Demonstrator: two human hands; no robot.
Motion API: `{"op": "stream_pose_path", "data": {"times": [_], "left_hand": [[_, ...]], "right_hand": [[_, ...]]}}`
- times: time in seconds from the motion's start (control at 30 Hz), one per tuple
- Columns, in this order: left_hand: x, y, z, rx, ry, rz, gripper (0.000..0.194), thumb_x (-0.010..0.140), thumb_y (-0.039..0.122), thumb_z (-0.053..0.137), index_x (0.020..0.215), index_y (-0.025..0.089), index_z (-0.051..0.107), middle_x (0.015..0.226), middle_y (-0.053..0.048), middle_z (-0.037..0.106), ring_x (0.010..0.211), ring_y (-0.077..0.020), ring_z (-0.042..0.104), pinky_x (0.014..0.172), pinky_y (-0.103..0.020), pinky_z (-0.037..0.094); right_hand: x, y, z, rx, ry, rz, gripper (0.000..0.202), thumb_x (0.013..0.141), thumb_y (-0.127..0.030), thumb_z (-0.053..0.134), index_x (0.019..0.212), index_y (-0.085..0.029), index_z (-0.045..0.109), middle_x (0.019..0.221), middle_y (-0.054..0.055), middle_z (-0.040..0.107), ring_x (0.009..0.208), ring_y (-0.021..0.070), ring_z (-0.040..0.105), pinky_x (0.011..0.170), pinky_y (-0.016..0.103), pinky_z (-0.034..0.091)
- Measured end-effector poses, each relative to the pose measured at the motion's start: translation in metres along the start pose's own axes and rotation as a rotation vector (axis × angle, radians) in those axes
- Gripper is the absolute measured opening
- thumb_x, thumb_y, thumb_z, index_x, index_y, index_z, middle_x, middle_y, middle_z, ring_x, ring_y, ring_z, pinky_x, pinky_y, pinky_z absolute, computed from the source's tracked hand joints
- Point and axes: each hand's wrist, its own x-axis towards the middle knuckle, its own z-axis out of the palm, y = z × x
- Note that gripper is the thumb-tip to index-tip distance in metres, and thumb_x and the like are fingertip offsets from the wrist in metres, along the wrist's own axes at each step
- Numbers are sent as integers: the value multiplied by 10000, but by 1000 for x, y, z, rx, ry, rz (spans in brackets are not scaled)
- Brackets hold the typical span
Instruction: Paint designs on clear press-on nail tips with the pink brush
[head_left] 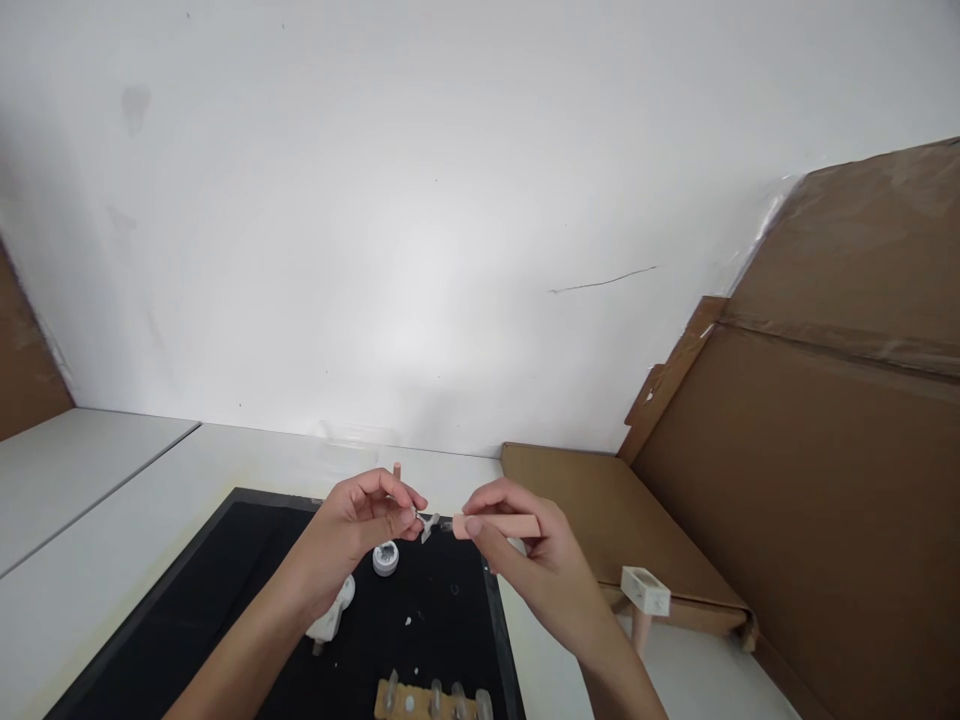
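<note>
My left hand [367,515] pinches a small metal-and-white piece [429,524] between thumb and fingers, above the black mat. Facing it from the right, my right hand [517,535] is closed round a pale peach-coloured handle [499,525], whose thin dark tip points at the small piece. Whether the tip touches the piece I cannot tell. Below the hands, a small round white jar [385,558] stands on the mat. A white object with a rounded end [330,618] is partly hidden by my left wrist. A thin peach stick end [397,469] shows behind my left fingers.
The black mat [420,600] lies on a white table [150,480]. Near its front is a tan holder [412,700] with several clear pieces. At the right stand a white rectangular-headed tool [645,590] and a flat cardboard box [592,510]. Cardboard panels [840,450] rise beyond.
</note>
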Motion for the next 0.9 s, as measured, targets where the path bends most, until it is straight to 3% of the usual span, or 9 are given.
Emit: {"op": "stream_pose_path", "data": {"times": [0.13,0.27,0.43,0.6,0.73,0.9], "left_hand": [[-2,2,-1,-5,-5,2,255,620,319,859,652,159,662,803,-30,673,664,-129,594,691,-271,478],[-4,5,0,6,0,-9,254,632,332,850,655,158,667,815,-37,674,665,-130,594,697,-276,479],[-4,6,0,-3,-7,0,255,622,331,857,653,162,668,803,-33,674,659,-128,592,691,-272,480],[-3,6,0,-6,-6,1,258,622,334,857,648,158,669,806,-34,677,650,-122,593,686,-266,482],[-3,6,-1,-13,-7,12,248,631,327,853,656,160,671,804,-29,678,656,-121,596,685,-260,482],[-5,7,-2,-8,-9,5,237,644,319,847,656,161,672,824,-29,678,657,-115,596,681,-253,480]], "right_hand": [[0,0,0,-4,50,-7,216,814,-367,592,696,-186,605,626,-11,536,507,98,396,448,224,337],[-1,-4,-1,0,-8,-3,236,800,-392,617,691,-183,627,601,-9,545,504,104,433,446,226,368],[-2,-5,-1,-11,41,-9,208,814,-369,612,712,-188,614,625,-13,528,527,103,422,454,219,359],[-1,-6,0,-9,-21,-9,218,800,-384,620,702,-190,633,622,-5,556,531,117,466,460,225,392],[-3,-5,0,-20,26,-9,205,826,-379,592,737,-197,621,656,-5,546,552,116,448,468,225,366],[-5,-5,0,-27,-23,-4,242,809,-417,605,718,-195,631,619,-6,542,534,123,453,460,231,371]]}}
